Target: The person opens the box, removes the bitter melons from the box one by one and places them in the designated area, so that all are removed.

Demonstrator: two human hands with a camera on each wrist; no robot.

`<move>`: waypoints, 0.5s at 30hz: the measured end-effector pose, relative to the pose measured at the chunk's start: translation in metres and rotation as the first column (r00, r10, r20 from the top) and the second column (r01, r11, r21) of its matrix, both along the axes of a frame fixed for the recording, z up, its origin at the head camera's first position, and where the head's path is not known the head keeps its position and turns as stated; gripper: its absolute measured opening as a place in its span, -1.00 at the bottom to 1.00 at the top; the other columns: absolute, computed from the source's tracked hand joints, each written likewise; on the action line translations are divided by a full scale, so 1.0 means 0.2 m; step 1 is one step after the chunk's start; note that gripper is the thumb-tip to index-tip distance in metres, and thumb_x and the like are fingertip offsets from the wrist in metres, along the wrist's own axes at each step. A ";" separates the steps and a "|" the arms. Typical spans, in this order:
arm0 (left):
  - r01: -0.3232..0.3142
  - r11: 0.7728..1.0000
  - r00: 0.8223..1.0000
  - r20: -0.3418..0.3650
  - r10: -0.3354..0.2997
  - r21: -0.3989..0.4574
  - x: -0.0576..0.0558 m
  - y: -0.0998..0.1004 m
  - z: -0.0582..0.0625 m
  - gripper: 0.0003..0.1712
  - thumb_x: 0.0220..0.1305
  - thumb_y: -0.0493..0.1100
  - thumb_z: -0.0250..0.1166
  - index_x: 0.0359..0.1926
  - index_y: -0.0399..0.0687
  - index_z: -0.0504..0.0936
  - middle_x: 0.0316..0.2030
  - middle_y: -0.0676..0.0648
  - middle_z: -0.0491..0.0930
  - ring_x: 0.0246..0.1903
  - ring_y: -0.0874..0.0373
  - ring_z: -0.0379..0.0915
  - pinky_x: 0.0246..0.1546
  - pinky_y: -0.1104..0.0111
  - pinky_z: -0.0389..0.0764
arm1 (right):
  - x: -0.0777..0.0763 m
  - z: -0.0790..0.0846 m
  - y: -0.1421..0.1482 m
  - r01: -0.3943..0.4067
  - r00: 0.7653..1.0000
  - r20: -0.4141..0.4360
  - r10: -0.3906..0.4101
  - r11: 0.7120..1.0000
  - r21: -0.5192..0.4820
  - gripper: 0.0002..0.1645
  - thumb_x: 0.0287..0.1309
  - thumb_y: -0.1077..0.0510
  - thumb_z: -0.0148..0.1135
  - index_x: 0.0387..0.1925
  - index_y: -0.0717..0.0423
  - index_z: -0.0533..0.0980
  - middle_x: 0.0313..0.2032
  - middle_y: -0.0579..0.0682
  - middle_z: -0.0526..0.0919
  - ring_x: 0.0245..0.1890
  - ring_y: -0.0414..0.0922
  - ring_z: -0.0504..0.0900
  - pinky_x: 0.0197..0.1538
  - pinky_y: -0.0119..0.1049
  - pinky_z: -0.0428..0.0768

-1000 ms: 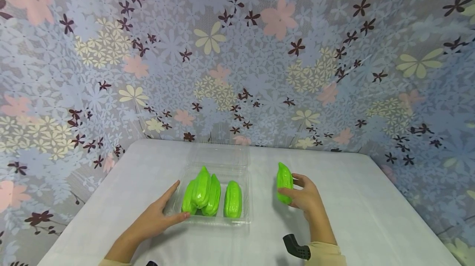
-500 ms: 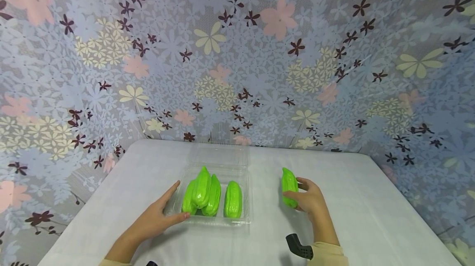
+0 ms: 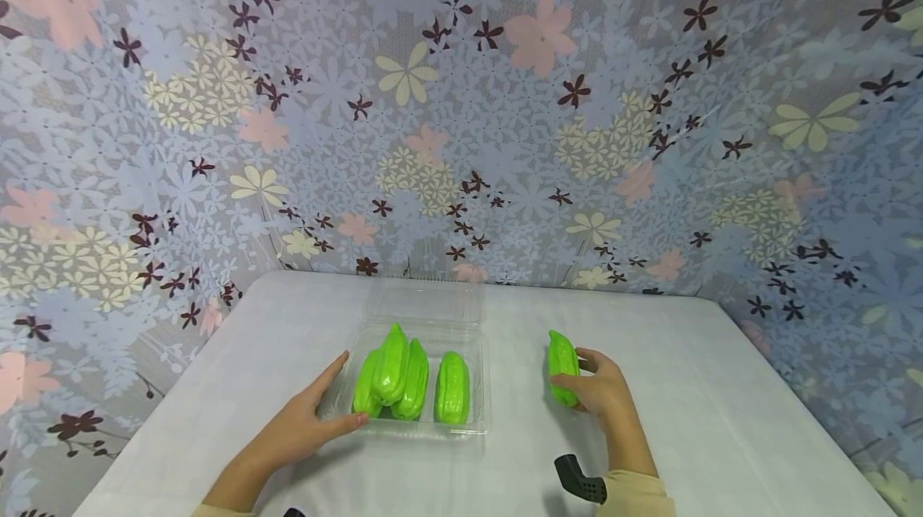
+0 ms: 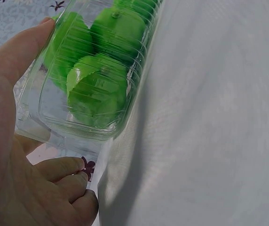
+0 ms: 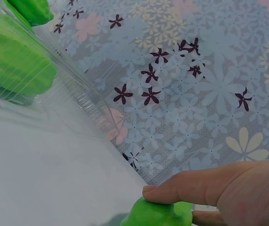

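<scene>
A clear plastic container (image 3: 476,413) with its lid tipped back stands left of centre on the table. In it lie several glossy, bright green ribbed fruits: a cluster of three (image 3: 392,373) at left, with one lying on top, and a single green ribbed fruit (image 3: 453,389) at right. My left hand (image 3: 299,426) holds the container's left end, thumb at the front corner and fingers along the side. Right of the container, my right hand (image 3: 597,383) grips another green ribbed fruit (image 3: 561,365), its pointed tip facing away. Whether that fruit touches the table cannot be told.
The table (image 3: 692,389) has a white cover. A flower-patterned cloth (image 3: 505,140) hangs behind it and along both sides. The container's raised lid (image 3: 424,300) lies toward the back edge. A black device (image 3: 579,481) sits at the right wrist.
My right hand has moved slightly right and toward me, lowering the green ribbed fruit, then nearly stopped. My left hand and the container have stayed in place.
</scene>
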State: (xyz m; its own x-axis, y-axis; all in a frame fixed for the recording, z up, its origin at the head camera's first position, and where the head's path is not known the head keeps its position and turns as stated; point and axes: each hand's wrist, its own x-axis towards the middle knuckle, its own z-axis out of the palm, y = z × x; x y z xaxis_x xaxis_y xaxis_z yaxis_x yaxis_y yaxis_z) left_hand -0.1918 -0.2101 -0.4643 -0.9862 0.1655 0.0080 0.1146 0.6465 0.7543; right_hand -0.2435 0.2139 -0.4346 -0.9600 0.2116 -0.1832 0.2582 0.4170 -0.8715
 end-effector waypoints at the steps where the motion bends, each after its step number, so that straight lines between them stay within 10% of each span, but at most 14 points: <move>1: 0.000 1.000 1.000 -0.001 0.000 0.001 0.00 0.00 0.00 0.19 0.17 0.29 0.42 0.62 0.13 -0.04 0.54 -0.26 -0.01 0.44 -0.41 -0.07 0.30 -0.38 0.06 | 0.00 0.00 0.00 -0.001 1.000 0.000 0.001 1.000 0.002 -0.06 0.11 0.21 0.46 0.44 0.33 0.22 0.35 0.42 0.28 0.14 0.31 0.49 -0.21 -0.11 0.74; 15: -0.001 1.000 1.000 0.004 0.001 -0.001 0.00 0.00 0.00 0.19 0.17 0.29 0.42 0.63 0.12 -0.05 0.54 -0.27 -0.02 0.44 -0.41 -0.07 0.30 -0.39 0.06 | 0.00 -0.02 0.01 -0.007 1.000 0.028 0.008 1.000 -0.015 -0.05 0.12 0.22 0.46 0.45 0.35 0.19 0.37 0.42 0.24 0.15 0.33 0.48 -0.16 -0.08 0.73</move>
State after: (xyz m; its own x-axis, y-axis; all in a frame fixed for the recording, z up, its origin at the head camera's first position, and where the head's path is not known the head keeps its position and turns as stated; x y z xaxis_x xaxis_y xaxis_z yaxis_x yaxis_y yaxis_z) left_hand -0.1918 -0.2093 -0.4635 -0.9864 0.1644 0.0038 0.1108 0.6472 0.7542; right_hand -0.2444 0.2156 -0.4380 -0.9560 0.2013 -0.2133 0.2796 0.4059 -0.8701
